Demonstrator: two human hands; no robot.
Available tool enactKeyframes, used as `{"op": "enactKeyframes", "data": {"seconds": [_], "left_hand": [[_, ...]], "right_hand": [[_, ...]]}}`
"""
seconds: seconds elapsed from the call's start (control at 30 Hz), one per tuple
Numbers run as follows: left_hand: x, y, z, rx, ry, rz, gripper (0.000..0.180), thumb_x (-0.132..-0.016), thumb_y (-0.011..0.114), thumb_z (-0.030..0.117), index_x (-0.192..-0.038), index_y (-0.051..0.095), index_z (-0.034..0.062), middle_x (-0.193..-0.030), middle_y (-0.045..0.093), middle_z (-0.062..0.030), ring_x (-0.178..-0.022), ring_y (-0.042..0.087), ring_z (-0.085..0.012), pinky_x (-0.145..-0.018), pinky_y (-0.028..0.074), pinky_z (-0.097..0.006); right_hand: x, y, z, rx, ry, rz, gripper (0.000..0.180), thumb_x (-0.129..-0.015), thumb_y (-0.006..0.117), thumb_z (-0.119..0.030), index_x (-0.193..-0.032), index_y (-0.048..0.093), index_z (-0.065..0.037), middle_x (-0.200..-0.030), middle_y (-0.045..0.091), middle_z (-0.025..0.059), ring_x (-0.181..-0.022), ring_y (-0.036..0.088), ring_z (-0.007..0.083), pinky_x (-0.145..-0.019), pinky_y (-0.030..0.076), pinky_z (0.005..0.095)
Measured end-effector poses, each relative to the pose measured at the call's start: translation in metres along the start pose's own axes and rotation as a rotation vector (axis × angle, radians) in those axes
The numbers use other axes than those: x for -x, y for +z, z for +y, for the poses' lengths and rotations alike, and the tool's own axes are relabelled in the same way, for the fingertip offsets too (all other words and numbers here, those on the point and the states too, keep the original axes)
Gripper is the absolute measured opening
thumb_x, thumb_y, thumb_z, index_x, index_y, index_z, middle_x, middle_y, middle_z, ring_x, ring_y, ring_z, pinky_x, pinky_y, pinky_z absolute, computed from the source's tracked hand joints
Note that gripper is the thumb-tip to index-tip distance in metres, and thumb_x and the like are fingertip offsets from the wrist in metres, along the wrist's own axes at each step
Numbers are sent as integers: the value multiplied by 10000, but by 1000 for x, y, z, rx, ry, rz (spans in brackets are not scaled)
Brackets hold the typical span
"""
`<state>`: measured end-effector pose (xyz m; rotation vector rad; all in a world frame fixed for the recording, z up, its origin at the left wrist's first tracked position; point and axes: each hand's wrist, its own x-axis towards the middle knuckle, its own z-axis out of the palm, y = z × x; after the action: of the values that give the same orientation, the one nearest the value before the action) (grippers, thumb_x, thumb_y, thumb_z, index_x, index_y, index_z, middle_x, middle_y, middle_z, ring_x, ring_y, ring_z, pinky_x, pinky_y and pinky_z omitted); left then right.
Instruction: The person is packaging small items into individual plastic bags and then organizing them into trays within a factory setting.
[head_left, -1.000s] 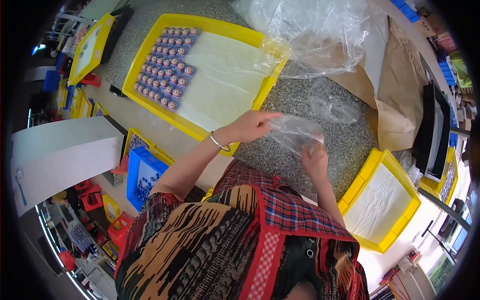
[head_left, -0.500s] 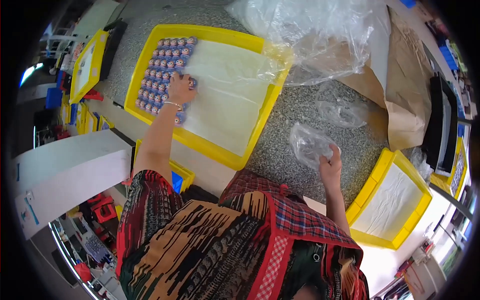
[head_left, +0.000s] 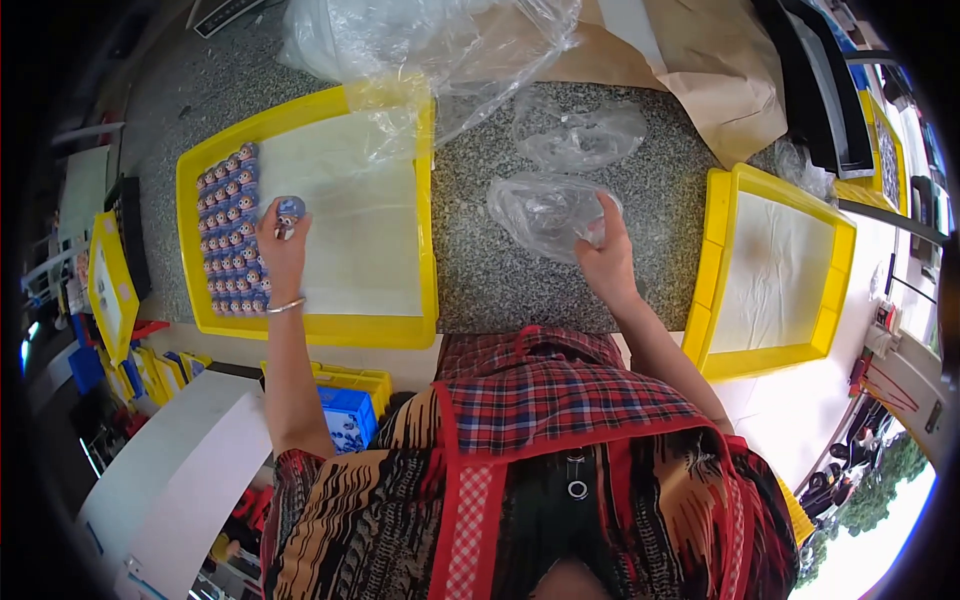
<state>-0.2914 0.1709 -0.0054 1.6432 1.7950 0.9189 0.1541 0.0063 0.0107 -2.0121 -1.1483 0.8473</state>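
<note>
My left hand (head_left: 281, 245) pinches a small blue figurine head (head_left: 290, 209) with a pale face between thumb and fingers, over the yellow tray (head_left: 435, 255). Beside it, packed rows of similar figurine heads (head_left: 226, 232) fill the tray's left side, and white paper (head_left: 365, 235) lines the rest. Over the speckled countertop, my right hand (head_left: 610, 253) grips the right edge of a crumpled clear plastic bag (head_left: 540, 212). The thumb and forefinger are parted around the bag's edge. Whether anything lies inside the bag I cannot make out.
Another clear bag (head_left: 580, 135) lies just beyond. A large plastic sheet (head_left: 400, 40) overlaps the tray's far right corner. Brown paper (head_left: 725, 85) and a black tray (head_left: 825, 85) stand at the back right. A second paper-lined yellow tray (head_left: 708, 285) is to the right.
My left hand has lifted a figurine head off the rows and turned it. The right hand, with the bag, appears nearer the tray. The whole view has swung round.
</note>
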Motion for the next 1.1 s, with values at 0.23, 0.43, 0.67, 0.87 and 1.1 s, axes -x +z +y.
{"op": "enactKeyframes", "data": {"seconds": [0.23,0.43,0.67,0.87,1.1], "left_hand": [[129,108,228,966,-139,-785,434,-801,643,-22,-1223,542,-7,-1221,561,-76,-1068,578,-186,-958,452,-342],[166,205,222,143,24,-779,432,-791,717,225,-1154,596,25,-930,678,-96,-795,661,-176,-687,528,-332],[170,214,205,-492,105,-755,426,-759,706,392,-1048,636,88,-920,662,-165,-797,656,-316,-666,516,-424],[191,183,186,-472,367,-385,411,-776,687,341,-1049,625,39,-982,646,-147,-895,632,-339,-773,509,-425],[225,112,83,254,-84,-549,486,-779,569,-48,-1255,511,33,-1167,537,-148,-984,585,-229,-787,499,-341]], "right_hand": [[18,-12,-11,52,-44,-99,708,-709,565,2,-1377,333,-24,-1040,551,214,-1012,527,361,-892,437,413],[40,-16,0,97,-202,-158,758,-694,563,-12,-1397,280,-27,-1173,467,324,-968,543,489,-892,458,485],[52,-8,11,160,-242,-227,723,-726,564,-2,-1396,293,-31,-1140,459,252,-869,585,424,-733,515,477],[85,-31,4,-217,-103,-341,637,-746,568,11,-1352,373,-9,-1260,440,248,-908,584,406,-836,484,463],[103,-16,64,313,-398,-85,580,-742,576,-5,-1302,424,0,-1301,408,251,-1119,503,397,-899,468,440]]}}
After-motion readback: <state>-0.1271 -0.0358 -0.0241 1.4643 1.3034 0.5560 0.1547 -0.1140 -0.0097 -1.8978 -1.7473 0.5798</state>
